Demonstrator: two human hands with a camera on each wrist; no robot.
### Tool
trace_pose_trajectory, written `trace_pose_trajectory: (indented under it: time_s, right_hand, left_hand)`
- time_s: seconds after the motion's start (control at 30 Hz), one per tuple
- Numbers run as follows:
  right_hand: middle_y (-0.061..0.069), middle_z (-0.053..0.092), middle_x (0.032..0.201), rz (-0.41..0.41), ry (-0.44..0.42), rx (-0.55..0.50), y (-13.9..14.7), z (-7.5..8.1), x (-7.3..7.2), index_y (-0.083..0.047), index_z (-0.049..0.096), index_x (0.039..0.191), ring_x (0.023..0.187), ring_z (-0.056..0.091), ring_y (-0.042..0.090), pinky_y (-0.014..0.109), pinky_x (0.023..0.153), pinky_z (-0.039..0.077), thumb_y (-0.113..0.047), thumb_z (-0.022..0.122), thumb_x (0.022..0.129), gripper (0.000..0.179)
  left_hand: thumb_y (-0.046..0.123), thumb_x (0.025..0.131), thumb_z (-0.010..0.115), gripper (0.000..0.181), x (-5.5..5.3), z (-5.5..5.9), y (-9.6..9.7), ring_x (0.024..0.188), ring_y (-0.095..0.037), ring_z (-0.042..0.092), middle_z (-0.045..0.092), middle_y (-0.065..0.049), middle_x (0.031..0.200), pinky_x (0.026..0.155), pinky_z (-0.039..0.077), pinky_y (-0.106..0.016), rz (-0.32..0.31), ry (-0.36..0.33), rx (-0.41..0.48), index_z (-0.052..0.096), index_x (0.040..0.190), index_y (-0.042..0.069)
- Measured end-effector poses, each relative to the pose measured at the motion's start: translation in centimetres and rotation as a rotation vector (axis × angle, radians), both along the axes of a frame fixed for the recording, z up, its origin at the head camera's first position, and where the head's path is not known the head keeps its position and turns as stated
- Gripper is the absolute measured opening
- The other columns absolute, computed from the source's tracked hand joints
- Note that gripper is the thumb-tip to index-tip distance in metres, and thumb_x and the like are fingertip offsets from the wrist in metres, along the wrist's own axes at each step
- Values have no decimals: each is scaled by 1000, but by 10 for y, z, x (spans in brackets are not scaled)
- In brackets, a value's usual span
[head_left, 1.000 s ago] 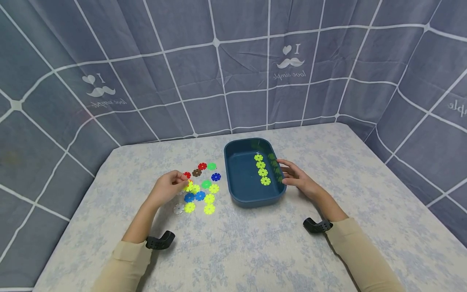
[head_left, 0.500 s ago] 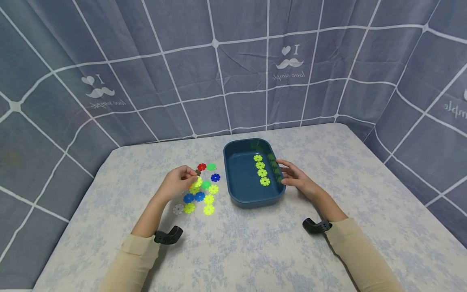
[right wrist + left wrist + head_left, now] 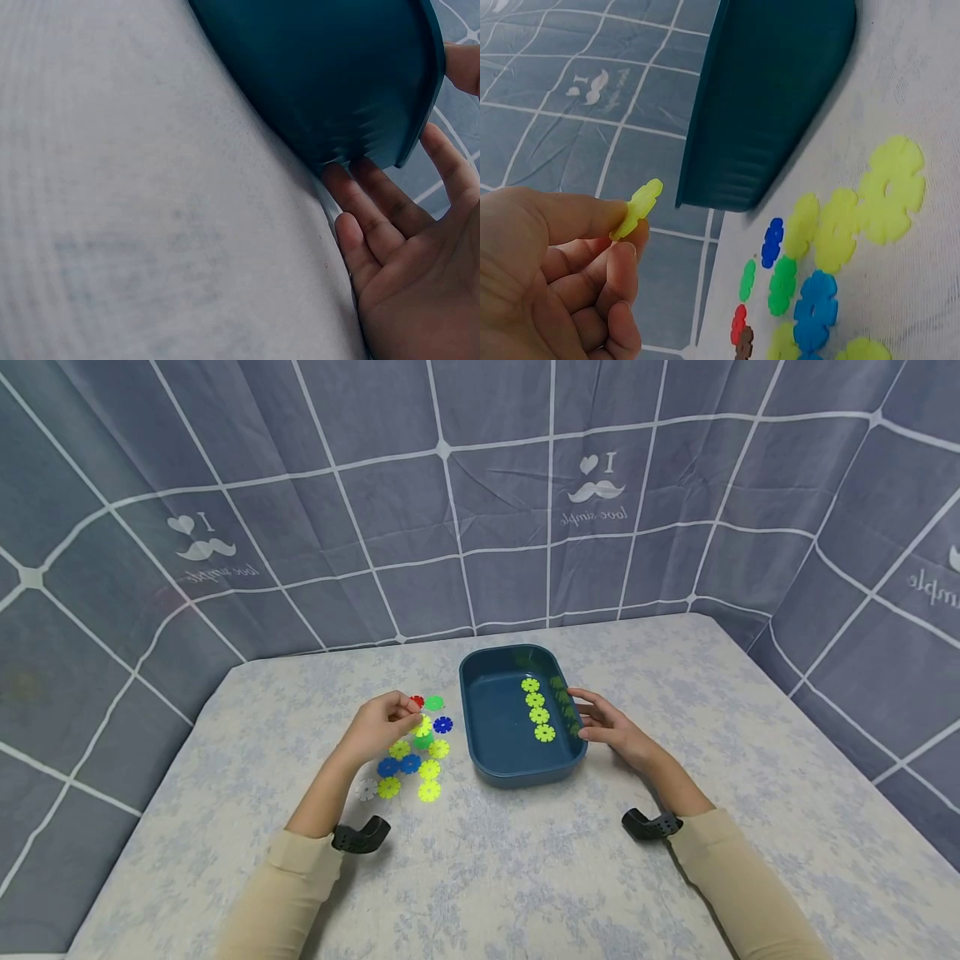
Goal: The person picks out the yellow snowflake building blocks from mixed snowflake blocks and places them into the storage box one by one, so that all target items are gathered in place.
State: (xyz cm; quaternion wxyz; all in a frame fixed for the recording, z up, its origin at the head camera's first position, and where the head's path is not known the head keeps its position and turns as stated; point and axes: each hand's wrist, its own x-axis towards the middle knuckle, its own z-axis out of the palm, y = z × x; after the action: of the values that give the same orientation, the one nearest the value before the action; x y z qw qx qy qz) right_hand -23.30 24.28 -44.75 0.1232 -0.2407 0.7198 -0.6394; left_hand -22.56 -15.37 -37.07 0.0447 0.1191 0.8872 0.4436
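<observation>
Yellow disc (image 3: pixel 423 725), a bit left of mid-frame, pinched in the left hand (image 3: pixel 381 727); right hand (image 3: pixel 611 727) rests loose-fingered against the bin (image 3: pixel 527 778). Probably light, stiff, slickish, so I'd grab its notched rim.

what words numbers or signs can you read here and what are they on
"I", heart, moustache, "love simple", mirrored: back cloth, right of centre
Same print, last line blurred: back cloth, left
"mple", mirrored, cut off: back cloth, right edge
None readable on the bin or flower discs
</observation>
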Motion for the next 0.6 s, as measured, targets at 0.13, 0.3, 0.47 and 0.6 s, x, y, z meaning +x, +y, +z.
trace_pose_trajectory:
  time_s: [0.13, 0.3, 0.47, 0.6]
  right_hand:
    - [32, 21, 152, -3, -1, 0, 0, 0, 1, -3, 18, 154, 134, 31, 52, 33, 95, 43, -8, 53, 97, 67]
    - [32, 22, 152, -5, -3, -1, 0, 1, 1, -3, 18, 154, 133, 32, 52, 31, 94, 44, -9, 54, 97, 68]
    - [33, 22, 151, -5, -1, 1, 0, 1, 1, -2, 17, 154, 133, 32, 52, 33, 94, 45, -8, 53, 97, 67]
    - [32, 22, 152, -5, -3, 1, 0, 1, 1, -3, 17, 154, 133, 32, 52, 35, 96, 44, -7, 53, 97, 67]
  left_hand:
    - [12, 96, 62, 13, 1, 2, 6, 82, -38, 57, 61, -10, 86, 67, 45, -33, -23, 2, 24, 61, 102, 0]
    - [13, 97, 62, 13, 1, 4, 13, 78, -30, 56, 61, -9, 87, 68, 45, -34, -39, 7, 17, 62, 102, 1]
    - [13, 96, 62, 13, -1, 5, 20, 79, -29, 57, 62, -8, 86, 69, 46, -33, -48, 12, 18, 62, 101, 1]
    - [13, 96, 63, 13, -3, 4, 25, 83, -36, 59, 62, -8, 86, 69, 46, -33, -60, 11, 37, 62, 101, 1]
